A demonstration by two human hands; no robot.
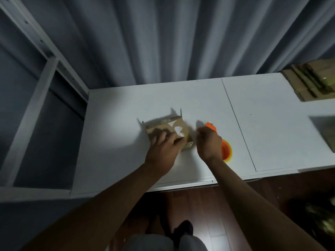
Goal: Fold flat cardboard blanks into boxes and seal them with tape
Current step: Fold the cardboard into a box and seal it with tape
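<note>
where the grey curtain (pixel 163 38) hangs behind it, the white table (pixel 190 98) fills the middle of the view and serves as the landmark here. a white shelf frame (pixel 45 98) stands off the table's left end. a stack of flat blanks (pixel 311 82) lies at the table's far right corner, blurred; a further brown shape at the right edge is too blurred to name. dark wood floor (pixel 199 205) shows below the table's near edge.

the box (pixel 168 131), brown cardboard with a white printed mark, sits near the middle of the table, slightly toward its near edge, with small flaps standing up along its far side. the left hand (pixel 164 153) lies on top of the box, fingers spread and pressing flat on the cardboard, holding it down rather than clasping it. the right hand (pixel 208 142) is just beside the box on its right, fingers curled closed around the orange tape gun (pixel 225 149), whose tip points to the table's far side and whose roll end lies nearer the near edge.
</note>
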